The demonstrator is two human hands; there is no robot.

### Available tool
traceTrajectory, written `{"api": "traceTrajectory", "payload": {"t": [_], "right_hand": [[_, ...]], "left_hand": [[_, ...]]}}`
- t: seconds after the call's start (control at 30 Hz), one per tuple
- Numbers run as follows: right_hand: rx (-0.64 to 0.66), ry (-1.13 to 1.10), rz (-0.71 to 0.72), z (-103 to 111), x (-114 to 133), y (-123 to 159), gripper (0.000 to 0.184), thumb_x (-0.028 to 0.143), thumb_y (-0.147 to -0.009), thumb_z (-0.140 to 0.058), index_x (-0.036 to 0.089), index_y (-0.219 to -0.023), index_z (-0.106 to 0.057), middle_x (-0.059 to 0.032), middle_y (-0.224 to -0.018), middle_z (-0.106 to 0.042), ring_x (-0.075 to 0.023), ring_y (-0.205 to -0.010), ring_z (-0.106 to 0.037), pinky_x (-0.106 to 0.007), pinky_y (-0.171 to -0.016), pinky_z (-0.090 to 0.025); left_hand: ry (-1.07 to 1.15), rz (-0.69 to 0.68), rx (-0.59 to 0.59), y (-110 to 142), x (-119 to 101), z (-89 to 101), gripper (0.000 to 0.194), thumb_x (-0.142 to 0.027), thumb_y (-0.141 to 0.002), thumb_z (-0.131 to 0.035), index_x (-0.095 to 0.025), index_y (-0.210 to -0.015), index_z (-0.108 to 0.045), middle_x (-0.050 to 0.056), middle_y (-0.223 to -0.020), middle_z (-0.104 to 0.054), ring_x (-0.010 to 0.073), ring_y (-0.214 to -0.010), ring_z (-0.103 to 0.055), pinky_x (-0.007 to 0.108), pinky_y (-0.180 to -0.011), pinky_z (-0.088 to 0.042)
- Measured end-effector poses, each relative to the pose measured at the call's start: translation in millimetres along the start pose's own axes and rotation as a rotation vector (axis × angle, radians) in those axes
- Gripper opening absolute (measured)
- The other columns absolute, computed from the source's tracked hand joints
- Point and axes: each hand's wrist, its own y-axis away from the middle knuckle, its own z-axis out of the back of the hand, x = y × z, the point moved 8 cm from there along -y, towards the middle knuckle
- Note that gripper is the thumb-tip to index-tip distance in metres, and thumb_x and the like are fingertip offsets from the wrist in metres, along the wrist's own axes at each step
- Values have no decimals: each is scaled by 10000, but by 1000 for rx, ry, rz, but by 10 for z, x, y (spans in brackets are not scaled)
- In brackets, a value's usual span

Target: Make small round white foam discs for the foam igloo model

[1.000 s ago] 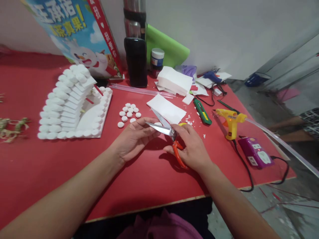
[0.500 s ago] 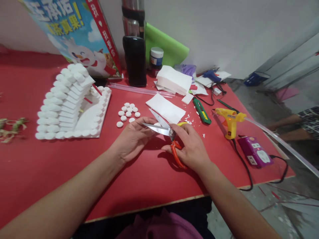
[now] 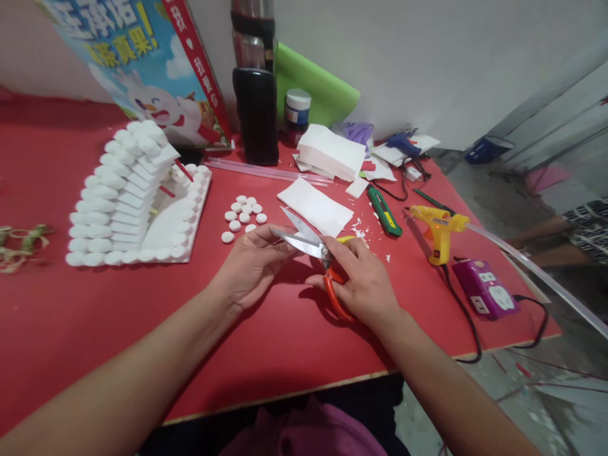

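My right hand (image 3: 363, 278) grips a pair of scissors (image 3: 308, 246) with red handles. The blades are spread and point left, with a small gap between them. Closed in a pinch, my left hand (image 3: 251, 266) has its fingertips behind the lower blade. A small white piece seems to be there, mostly hidden by the blade. Several white round discs (image 3: 244, 218) lie loose just beyond my left hand. Past the blades rests a white foam sheet (image 3: 316, 206). To the left stands a white stepped model (image 3: 156, 234) edged with such discs.
A green utility knife (image 3: 384, 212) lies among white scraps. At right are a yellow glue gun (image 3: 439, 231) and a purple power box (image 3: 487, 288) with cords. Behind stand a black case (image 3: 256, 117), a jar (image 3: 297, 107) and stacked white pieces (image 3: 332, 152). Another person's arm (image 3: 541, 237) shows far right.
The scissors' blades have closed slightly, and the white piece between them shows less. Both hands stay in nearly the same place.
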Motion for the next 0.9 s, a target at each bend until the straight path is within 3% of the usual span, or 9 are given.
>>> {"api": "traceTrajectory", "payload": {"t": [0.23,0.47,0.6,0.7,0.9], "right_hand": [[-12,34,12,8,3,3,587,616,-1013,-565,139,-1335,-679,-91,-887,-642,-218,-737,-618,-331,-659,-533],[-11,-1,5,-13,-7,48,562,569,-1033,-563,112,-1340,-673,-111,-903,-706,-230,-745,-669,-347,-693,-551],[1,-30,-149,-6,-206,43,512,545,-1011,-618,159,-1344,-677,-126,-1008,-759,-253,-851,-718,-372,-786,-570],[-36,40,-314,117,-462,82,480,524,-973,-666,186,-1312,-703,-121,-1041,-774,-272,-897,-727,-390,-821,-567],[107,333,-478,376,-786,337,483,437,-939,-647,198,-1355,-706,-137,-1046,-762,-316,-858,-715,-385,-706,-525]], "left_hand": [[-16,11,43,-15,8,-8,198,-82,-623,-958,-129,-741,-805,31,-772,-787,121,-758,-724,225,-826,-605],[-3,46,14,-20,48,23,215,-70,-664,-941,-115,-814,-794,60,-840,-798,148,-795,-753,231,-807,-621],[47,142,30,-9,92,9,220,-49,-691,-918,-116,-852,-784,50,-816,-775,142,-751,-752,213,-755,-630],[78,201,23,-2,101,26,183,-39,-740,-879,-97,-887,-787,65,-822,-758,138,-758,-744,205,-760,-631],[84,233,130,17,96,-32,165,-151,-778,-893,-75,-864,-775,58,-829,-681,100,-708,-650,176,-666,-576]]}}
